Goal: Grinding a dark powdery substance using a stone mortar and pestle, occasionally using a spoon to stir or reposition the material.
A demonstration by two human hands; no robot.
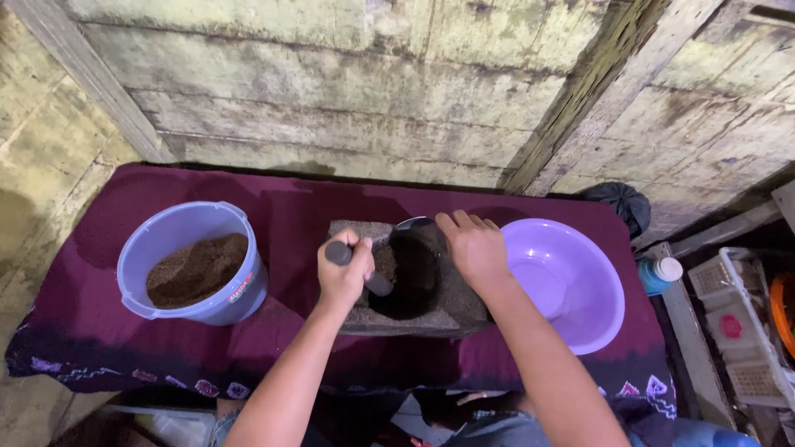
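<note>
- My left grip (pixel 344 269) is clamped on a dark pestle (pixel 360 266) angled into the stone mortar (pixel 414 281), mid-worktop.
- My right grip (pixel 472 246) closes on a spoon (pixel 414 223) at the mortar's far rim.
- Bucket (pixel 166 240) of brown powder: left.
- Purple basin (pixel 571 281): right.

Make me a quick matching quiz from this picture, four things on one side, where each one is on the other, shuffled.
Things:
1. bucket
2. basin
3. stone mortar
4. bottle

Places:
A. middle of the purple cloth, under both hands
B. off the cloth, far right
C. left end of the cloth
D. right end of the cloth

Pairs: 1-C, 2-D, 3-A, 4-B
</note>
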